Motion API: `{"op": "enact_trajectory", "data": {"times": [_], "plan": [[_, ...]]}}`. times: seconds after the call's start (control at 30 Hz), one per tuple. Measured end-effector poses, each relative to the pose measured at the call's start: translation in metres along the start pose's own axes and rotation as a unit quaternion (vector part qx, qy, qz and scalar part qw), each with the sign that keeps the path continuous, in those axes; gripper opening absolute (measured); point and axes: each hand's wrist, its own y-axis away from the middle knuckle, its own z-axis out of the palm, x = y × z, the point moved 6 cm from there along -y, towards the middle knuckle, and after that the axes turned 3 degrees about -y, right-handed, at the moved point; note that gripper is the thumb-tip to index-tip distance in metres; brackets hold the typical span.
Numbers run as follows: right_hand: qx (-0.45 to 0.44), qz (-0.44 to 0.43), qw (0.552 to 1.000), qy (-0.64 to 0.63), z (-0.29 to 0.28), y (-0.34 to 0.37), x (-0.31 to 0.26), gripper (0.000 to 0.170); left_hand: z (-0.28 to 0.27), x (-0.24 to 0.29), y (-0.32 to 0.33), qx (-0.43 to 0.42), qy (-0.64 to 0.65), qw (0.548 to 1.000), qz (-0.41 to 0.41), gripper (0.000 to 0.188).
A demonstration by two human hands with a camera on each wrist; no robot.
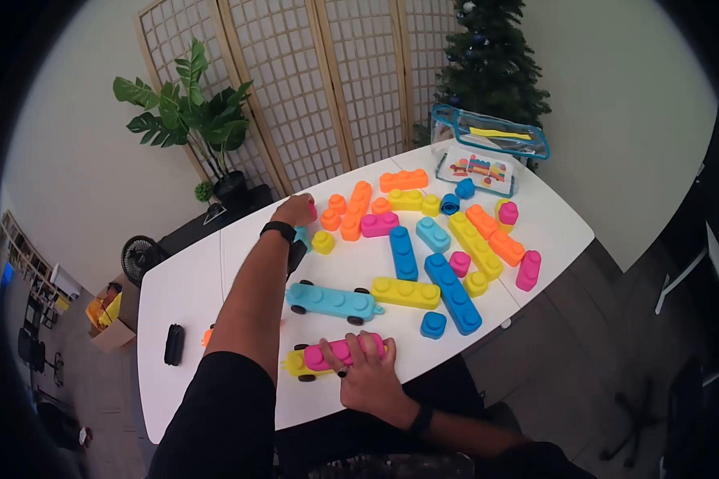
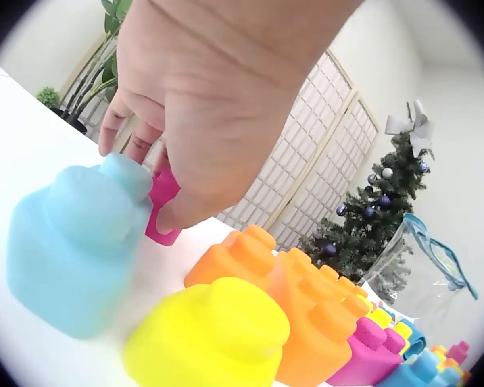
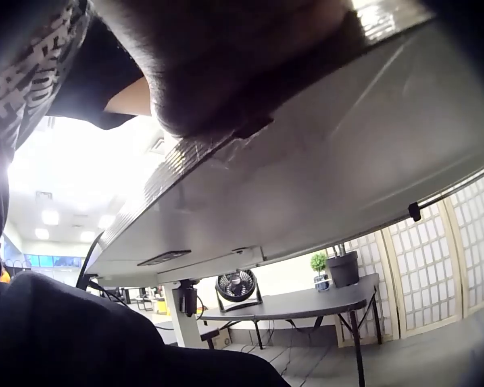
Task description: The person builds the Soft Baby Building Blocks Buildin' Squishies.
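Toward the table's far edge, my left hand [image 1: 295, 209] pinches a small magenta building block [image 2: 164, 206] between thumb and fingers. Right by that hand stands a light blue block [image 2: 77, 234], with a yellow block [image 2: 214, 334] closer to the camera. At the near edge, my right hand [image 1: 367, 374] grips a long pink block [image 1: 339, 354], which sits on a yellow wheeled base [image 1: 297, 365]. Just beyond it is a light blue wheeled base [image 1: 331, 302] with black wheels. The right wrist view shows mostly the table's underside, and the right hand's fingers are hidden there.
Several orange, yellow, blue and pink blocks lie over the table's middle and right, including a long blue block [image 1: 453, 294]. A clear zip bag [image 1: 487, 148] stands at the back right. A black case [image 1: 174, 344] lies at the left of the white table [image 1: 185, 287].
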Motion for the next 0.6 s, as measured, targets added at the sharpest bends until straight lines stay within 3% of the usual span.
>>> {"op": "enact_trajectory", "data": {"times": [0.1, 0.13, 0.2, 0.3, 0.37, 0.43, 0.5, 0.57, 0.6], "plan": [[-0.012, 0.003, 1.000, 0.006, 0.000, -0.005, 0.003, 0.083, -0.032, 0.022, 0.024, 0.016, -0.043, 0.999, 0.013, 0.047], [-0.013, 0.007, 1.000, 0.009, 0.001, -0.004, 0.003, 0.082, -0.037, 0.016, 0.014, 0.070, -0.057, 0.996, 0.001, 0.048], [-0.014, 0.014, 1.000, 0.013, 0.004, -0.001, 0.003, 0.081, -0.053, -0.008, -0.017, 0.099, -0.077, 0.990, 0.067, 0.049], [-0.042, 0.022, 0.999, 0.008, 0.005, -0.003, 0.002, 0.078, -0.144, 0.025, 0.066, 0.170, 0.043, 0.969, 0.173, 0.058], [-0.038, 0.027, 0.999, 0.014, 0.008, -0.001, 0.002, 0.075, -0.189, 0.047, 0.147, 0.127, 0.076, 0.976, 0.159, 0.050], [-0.035, 0.036, 0.999, 0.004, 0.010, 0.000, 0.003, 0.074, -0.201, 0.054, 0.233, 0.002, 0.214, 0.972, 0.095, 0.055], [-0.004, 0.025, 0.999, -0.019, 0.012, 0.002, 0.005, 0.075, -0.198, 0.056, 0.306, -0.063, 0.146, 0.977, 0.141, 0.059], [0.010, 0.020, 0.999, -0.025, 0.011, 0.002, 0.005, 0.075, -0.172, 0.056, 0.375, -0.074, 0.199, 0.949, 0.232, 0.060], [0.007, 0.016, 1.000, -0.023, 0.010, 0.001, 0.005, 0.074, -0.156, 0.054, 0.401, -0.083, 0.186, 0.959, 0.197, 0.059]]}}
